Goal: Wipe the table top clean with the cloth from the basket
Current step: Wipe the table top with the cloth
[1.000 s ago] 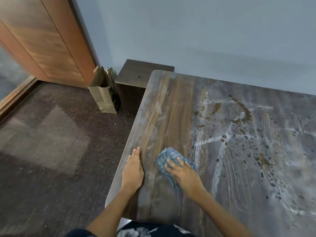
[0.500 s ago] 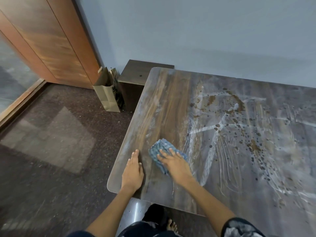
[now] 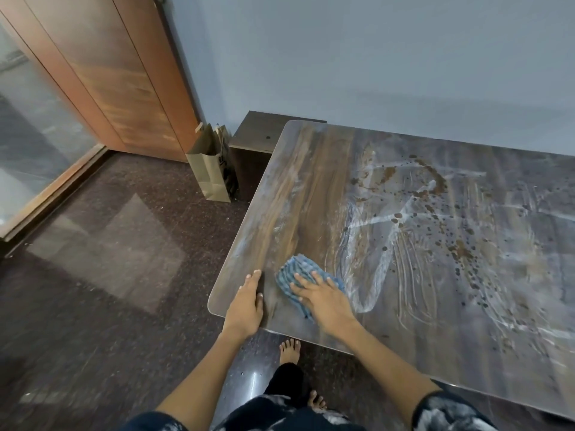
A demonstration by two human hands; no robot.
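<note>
From the head camera, my right hand (image 3: 323, 298) lies flat on the blue cloth (image 3: 297, 276), fingers straight and spread, pressing it onto the table (image 3: 311, 188) near the front left corner. The cloth is bunched, and its striped folds stick out past my fingertips and beside my palm. My left hand (image 3: 247, 303) rests flat on the table edge just beside the cloth, fingers straight and together, holding nothing.

The strip of table top around my hands shows bare wood grain. To the right of the cloth, white smears (image 3: 367, 237) run in streaks and loops, and brown spots (image 3: 435, 213) are scattered across the middle and far part of the top.

On the floor past the far left corner of the table, 1 brown paper bag (image 3: 209, 169) stands upright against a low dark cabinet (image 3: 255, 135); I cannot tell what is inside the bag. My 2 bare feet (image 3: 289, 349) stand on the dark floor (image 3: 109, 275) at the table's near edge. A wooden door (image 3: 124, 76) is on the left.
</note>
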